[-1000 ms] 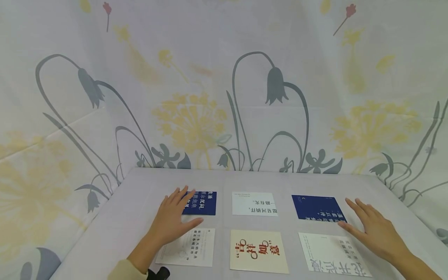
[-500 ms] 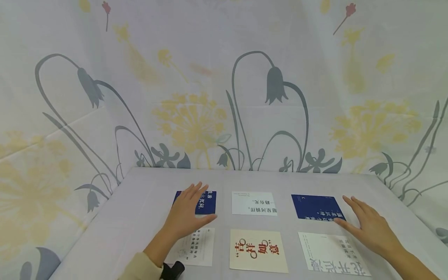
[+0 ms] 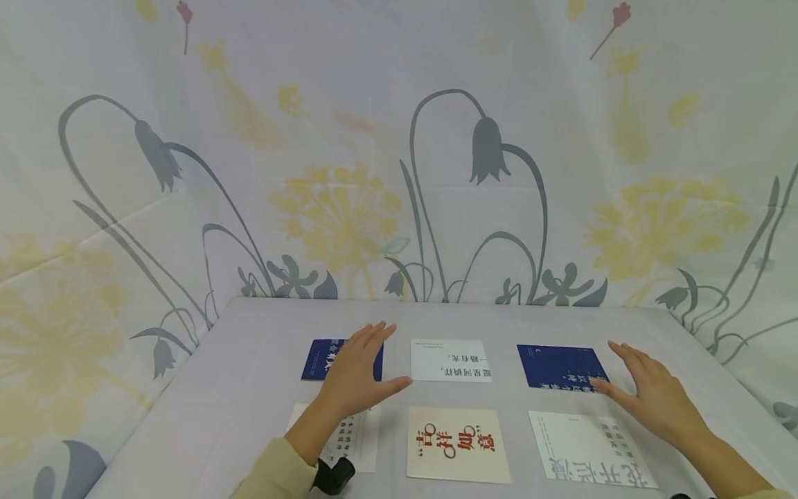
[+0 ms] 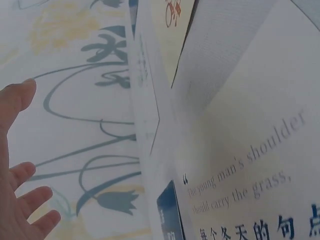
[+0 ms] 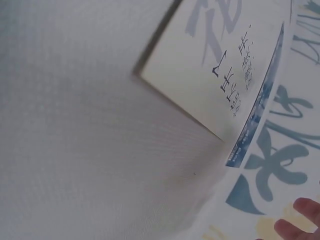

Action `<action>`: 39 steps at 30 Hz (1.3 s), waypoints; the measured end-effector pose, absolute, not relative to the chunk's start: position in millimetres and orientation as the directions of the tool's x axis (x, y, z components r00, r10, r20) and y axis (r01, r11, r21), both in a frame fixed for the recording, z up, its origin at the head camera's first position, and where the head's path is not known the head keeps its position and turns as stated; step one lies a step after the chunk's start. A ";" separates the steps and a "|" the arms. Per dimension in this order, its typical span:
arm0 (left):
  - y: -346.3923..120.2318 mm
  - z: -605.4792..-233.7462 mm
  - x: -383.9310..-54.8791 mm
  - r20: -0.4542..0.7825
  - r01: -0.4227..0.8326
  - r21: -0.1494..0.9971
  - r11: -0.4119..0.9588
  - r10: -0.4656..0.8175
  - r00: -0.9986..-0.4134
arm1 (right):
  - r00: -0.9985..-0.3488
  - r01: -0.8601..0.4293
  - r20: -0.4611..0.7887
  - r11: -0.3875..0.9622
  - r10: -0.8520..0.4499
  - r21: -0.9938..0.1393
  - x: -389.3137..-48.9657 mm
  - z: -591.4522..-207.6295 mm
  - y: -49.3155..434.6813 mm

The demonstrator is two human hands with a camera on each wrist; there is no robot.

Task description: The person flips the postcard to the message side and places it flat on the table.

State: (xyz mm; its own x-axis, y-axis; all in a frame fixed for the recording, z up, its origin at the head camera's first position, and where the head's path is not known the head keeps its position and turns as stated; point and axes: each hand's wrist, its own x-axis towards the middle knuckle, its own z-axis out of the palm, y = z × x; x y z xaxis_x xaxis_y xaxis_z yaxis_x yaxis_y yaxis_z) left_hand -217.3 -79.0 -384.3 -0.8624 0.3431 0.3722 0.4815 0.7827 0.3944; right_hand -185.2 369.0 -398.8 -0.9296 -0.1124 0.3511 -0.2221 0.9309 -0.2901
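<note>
My left hand hovers with fingers spread and nothing in its grasp. In the head view it overlaps the back left navy card, its thumb pointing toward the middle column. Beneath its wrist lies a white card with black print, partly hidden by the forearm. My right hand is also held out empty, fingertips by the back right navy card. Below its thumb is a white card with grey lettering. Between the hands lie a white card and a cream card with red characters.
The cards lie flat in two rows on a pale cloth-covered table. A hanging cloth with grey and yellow flowers rises behind the table's back edge. Dark wrist camera mounts sit on the wrists.
My left hand has moved right and slightly away, uncovering the left part of the back left navy card. The right hand has shifted only slightly left. The cards stay in place.
</note>
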 end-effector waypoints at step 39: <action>9.7 -384.0 -222.7 0.333 0.491 0.567 0.662 0.361 -0.871 | -0.956 -0.154 0.291 0.916 -0.043 -0.371 -206.1 -402.9 366.4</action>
State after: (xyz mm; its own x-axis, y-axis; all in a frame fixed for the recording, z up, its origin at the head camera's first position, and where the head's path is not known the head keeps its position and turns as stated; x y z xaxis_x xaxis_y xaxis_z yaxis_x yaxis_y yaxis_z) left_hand -222.7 9.7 -384.0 -0.8712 0.3611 0.3326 0.4907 0.6620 0.5665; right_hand -206.1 366.4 -402.9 -0.9557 -0.0428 0.2912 -0.1539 0.9159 -0.3707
